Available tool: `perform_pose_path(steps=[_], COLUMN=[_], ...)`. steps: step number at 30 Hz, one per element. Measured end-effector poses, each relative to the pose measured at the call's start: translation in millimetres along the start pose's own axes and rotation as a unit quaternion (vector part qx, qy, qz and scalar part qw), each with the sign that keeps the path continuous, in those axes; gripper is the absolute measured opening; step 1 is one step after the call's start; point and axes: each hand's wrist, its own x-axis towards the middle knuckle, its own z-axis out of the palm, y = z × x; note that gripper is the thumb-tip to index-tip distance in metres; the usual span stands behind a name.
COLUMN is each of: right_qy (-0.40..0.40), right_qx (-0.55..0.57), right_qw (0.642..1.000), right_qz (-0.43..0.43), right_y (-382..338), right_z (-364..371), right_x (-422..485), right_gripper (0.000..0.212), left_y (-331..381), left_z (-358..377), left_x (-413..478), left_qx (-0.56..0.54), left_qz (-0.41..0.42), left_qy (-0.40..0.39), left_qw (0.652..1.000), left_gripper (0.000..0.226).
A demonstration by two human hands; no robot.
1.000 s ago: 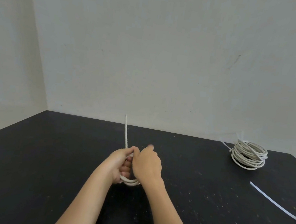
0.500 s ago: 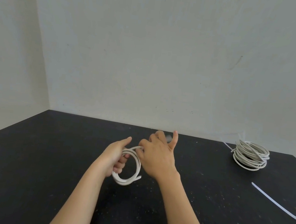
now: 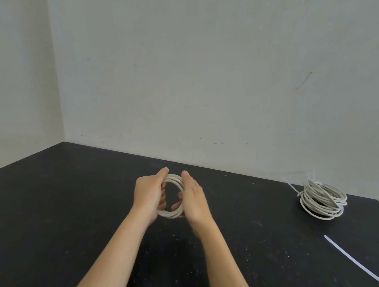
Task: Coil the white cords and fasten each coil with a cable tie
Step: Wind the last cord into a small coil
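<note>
White cord, wound into a small coil (image 3: 170, 213), stands upright between both hands over the middle of the desk (image 3: 59, 211); whether it touches the top I cannot tell. The left hand (image 3: 149, 193) grips its left side, fingers (image 3: 162, 201) curled through the ring. The right hand (image 3: 195, 202) holds the right side, thumb over the top and fingers hooked inside.

Nothing binds the loops yet, and that is the risk. The loose cable tie (image 3: 356, 263) lies well apart on the desk to the right, so fetching it likely means one hand letting go. A springy cord held on one side only may fan out, drop a turn or uncoil altogether. The cord's free end is hidden; if no finger traps it, it would probably flick loose first. The tie is thin and lies flat on a hard top, so it may skid away rather than lift.

The desk is matt black, flecked with pale specks and scuffs, thickest at the near right. Farther right, close to the back edge, a bigger coil (image 3: 322, 201) rests flat, seemingly tied already, with a thin tail poking left. Beyond it, plain off-white walls (image 3: 191, 73) meet in a corner at far left, marked by faint smudges and a short dark scratch.
</note>
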Motion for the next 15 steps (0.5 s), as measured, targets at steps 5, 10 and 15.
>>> perform_pose_path(steps=[5,10,15], right_qy=[0.098,0.213,0.183], right_qx=[0.017,0.164,0.175], right_qw=[0.994,0.963,0.967], right_qz=[-0.043,0.011,0.021], right_y=[8.2,8.8,10.0], right_z=[16.7,14.8,7.3], right_x=[-1.9,2.4,6.8], right_gripper=[0.054,0.021,0.025], left_y=[0.2,-2.0,-5.3], left_z=[7.2,11.1,15.3], left_x=[-4.4,-7.6,-9.9], left_qx=[0.0,-0.055,-0.119], left_qz=[0.019,0.009,0.003], left_qy=[0.018,-0.036,-0.015], left_qw=[1.0,0.998,0.993], left_gripper=[0.042,0.045,0.046])
